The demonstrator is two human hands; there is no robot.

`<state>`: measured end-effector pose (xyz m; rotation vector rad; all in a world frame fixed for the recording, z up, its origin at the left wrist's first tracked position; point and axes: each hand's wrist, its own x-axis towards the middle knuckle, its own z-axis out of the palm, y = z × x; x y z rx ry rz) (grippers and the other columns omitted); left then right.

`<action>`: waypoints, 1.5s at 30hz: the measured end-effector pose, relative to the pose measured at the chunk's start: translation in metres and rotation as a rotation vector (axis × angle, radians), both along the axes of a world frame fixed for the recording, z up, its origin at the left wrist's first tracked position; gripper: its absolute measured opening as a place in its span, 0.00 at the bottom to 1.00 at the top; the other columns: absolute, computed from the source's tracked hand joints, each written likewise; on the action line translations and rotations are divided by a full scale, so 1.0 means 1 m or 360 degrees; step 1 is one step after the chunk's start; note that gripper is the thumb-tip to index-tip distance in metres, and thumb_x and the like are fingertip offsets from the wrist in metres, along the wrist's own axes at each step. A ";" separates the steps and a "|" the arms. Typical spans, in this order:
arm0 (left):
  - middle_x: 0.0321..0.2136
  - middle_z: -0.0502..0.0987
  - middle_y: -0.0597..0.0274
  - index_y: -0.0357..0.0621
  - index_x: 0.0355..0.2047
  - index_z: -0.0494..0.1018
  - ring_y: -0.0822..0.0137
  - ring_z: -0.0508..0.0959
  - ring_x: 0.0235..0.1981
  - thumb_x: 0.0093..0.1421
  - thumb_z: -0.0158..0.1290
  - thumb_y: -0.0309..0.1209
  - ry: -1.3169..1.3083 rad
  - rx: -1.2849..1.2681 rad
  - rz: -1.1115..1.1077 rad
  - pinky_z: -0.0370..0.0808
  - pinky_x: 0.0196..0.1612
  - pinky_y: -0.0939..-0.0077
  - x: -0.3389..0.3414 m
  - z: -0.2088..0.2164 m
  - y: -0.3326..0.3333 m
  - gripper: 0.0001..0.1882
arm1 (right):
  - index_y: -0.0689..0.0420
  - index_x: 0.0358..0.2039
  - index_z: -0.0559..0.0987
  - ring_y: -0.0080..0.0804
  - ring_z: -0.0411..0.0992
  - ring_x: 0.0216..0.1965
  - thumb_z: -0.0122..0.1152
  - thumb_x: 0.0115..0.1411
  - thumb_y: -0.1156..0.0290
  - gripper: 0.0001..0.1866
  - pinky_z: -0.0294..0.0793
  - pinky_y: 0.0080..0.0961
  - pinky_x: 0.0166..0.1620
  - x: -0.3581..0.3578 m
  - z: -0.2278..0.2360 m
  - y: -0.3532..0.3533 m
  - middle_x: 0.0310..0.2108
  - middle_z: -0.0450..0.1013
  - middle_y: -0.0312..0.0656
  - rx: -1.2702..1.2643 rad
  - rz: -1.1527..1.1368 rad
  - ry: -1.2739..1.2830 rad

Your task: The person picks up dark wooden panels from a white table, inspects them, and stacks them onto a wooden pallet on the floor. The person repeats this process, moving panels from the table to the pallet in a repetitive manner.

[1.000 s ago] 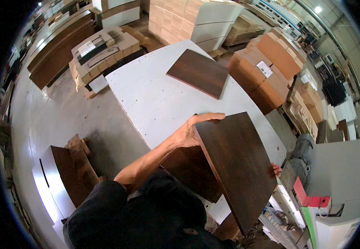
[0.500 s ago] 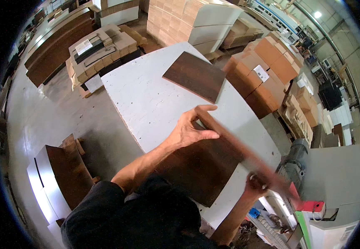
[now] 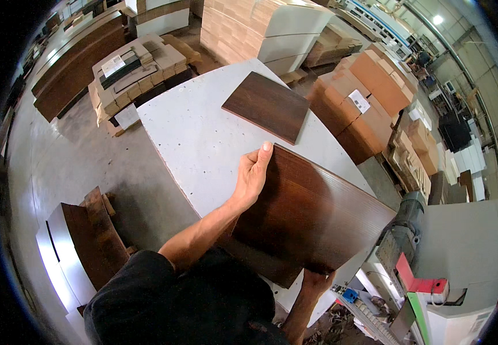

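A dark brown wood-grain panel is held tilted over the table, its broad face turned up toward me. My left hand is closed on its far left corner, thumb along the edge. At the near edge, my right hand grips the same panel, its fingers partly hidden beneath. Below it, a second dark panel is mostly covered by the held one. Farther off, another brown panel lies flat on the white tabletop.
At the right stands a machine with a grey motor, a red part and a green strip. Brown cartons rise beyond the table. Stacked boards sit low at the left, and a pallet of flat pieces stands behind.
The panel has turned from nearly edge-on to showing its broad face. My left hand has shifted its grip on the corner; my right hand has moved nearer and left along with the panel.
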<state>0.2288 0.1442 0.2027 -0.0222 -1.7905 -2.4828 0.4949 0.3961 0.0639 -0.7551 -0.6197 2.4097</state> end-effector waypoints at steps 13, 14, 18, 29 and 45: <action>0.46 0.80 0.47 0.28 0.51 0.74 0.65 0.78 0.45 0.59 0.54 0.27 -0.0045 -0.0423 -0.0222 0.75 0.46 0.69 -0.035 -0.087 0.001 0.20 | 0.60 0.31 0.76 0.36 0.74 0.25 0.63 0.60 0.44 0.27 0.75 0.34 0.28 0.068 0.006 -0.075 0.22 0.74 0.43 0.0530 0.0300 -0.1127; 0.46 0.80 0.47 0.29 0.51 0.75 0.65 0.78 0.45 0.59 0.54 0.26 -0.0090 -0.0421 -0.0300 0.75 0.46 0.69 -0.035 -0.099 -0.001 0.20 | 0.59 0.32 0.76 0.35 0.75 0.25 0.66 0.58 0.45 0.26 0.76 0.33 0.27 0.075 0.004 -0.077 0.21 0.74 0.42 0.0480 0.0368 -0.1168; 0.46 0.79 0.43 0.33 0.48 0.77 0.56 0.79 0.44 0.54 0.59 0.32 0.0063 -0.1066 -0.0264 0.76 0.47 0.63 -0.041 -0.132 -0.005 0.22 | 0.61 0.24 0.78 0.29 0.74 0.22 0.64 0.59 0.44 0.28 0.74 0.26 0.26 0.099 0.013 -0.074 0.20 0.76 0.44 0.0885 0.0916 -0.1449; 0.47 0.76 0.38 0.28 0.56 0.67 0.46 0.75 0.52 0.56 0.59 0.36 -0.0015 -0.1384 -0.0588 0.69 0.57 0.57 0.030 -0.181 -0.044 0.31 | 0.69 0.60 0.65 0.56 0.66 0.54 0.59 0.62 0.60 0.32 0.66 0.47 0.57 0.057 -0.007 -0.071 0.52 0.68 0.65 0.2030 0.0597 -0.1676; 0.56 0.69 0.39 0.32 0.62 0.61 0.44 0.71 0.56 0.61 0.55 0.30 0.0205 -0.1400 -0.0216 0.67 0.60 0.54 0.034 -0.165 -0.027 0.31 | 0.61 0.46 0.72 0.36 0.70 0.42 0.60 0.64 0.57 0.20 0.73 0.35 0.50 0.027 -0.026 0.037 0.38 0.71 0.42 0.0346 -0.0657 -0.0323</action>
